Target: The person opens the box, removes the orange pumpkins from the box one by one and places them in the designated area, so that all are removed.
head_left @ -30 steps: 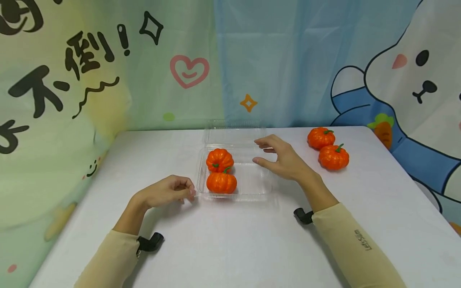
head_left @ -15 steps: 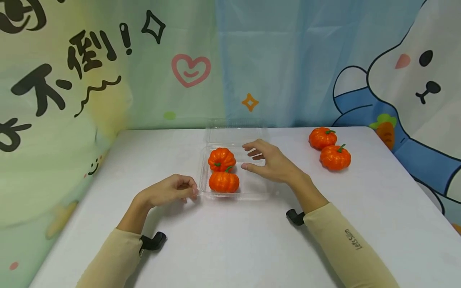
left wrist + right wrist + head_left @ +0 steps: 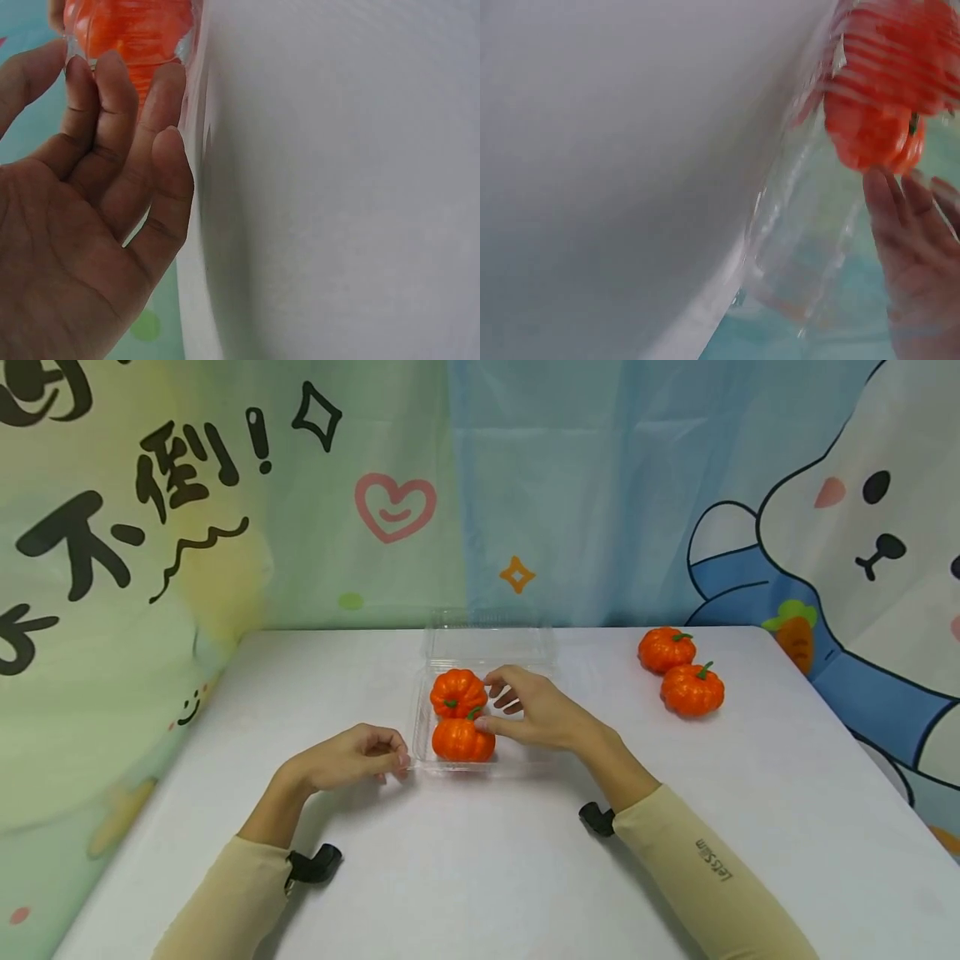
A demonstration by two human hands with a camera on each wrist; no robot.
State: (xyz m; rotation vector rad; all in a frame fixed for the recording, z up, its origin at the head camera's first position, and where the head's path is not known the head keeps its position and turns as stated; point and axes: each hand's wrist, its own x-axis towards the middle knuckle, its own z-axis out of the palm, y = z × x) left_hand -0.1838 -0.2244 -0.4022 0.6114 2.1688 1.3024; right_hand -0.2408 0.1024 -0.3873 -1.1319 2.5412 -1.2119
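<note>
Moved: my right grip (image 3: 536,712) has swept left over the clear container (image 3: 517,767) since a second ago.
Inside container, left half: rear pumpkin (image 3: 458,693) and front pumpkin (image 3: 462,742), one before the other.
Right fingers: wide, tips just beside that pair; contact, I cannot tell.
Container's left front corner: pinched narrowly by my left grip (image 3: 347,762).
Well right of container: far pumpkin (image 3: 666,651) and near pumpkin (image 3: 692,692), on the white surface (image 3: 465,877).
</note>
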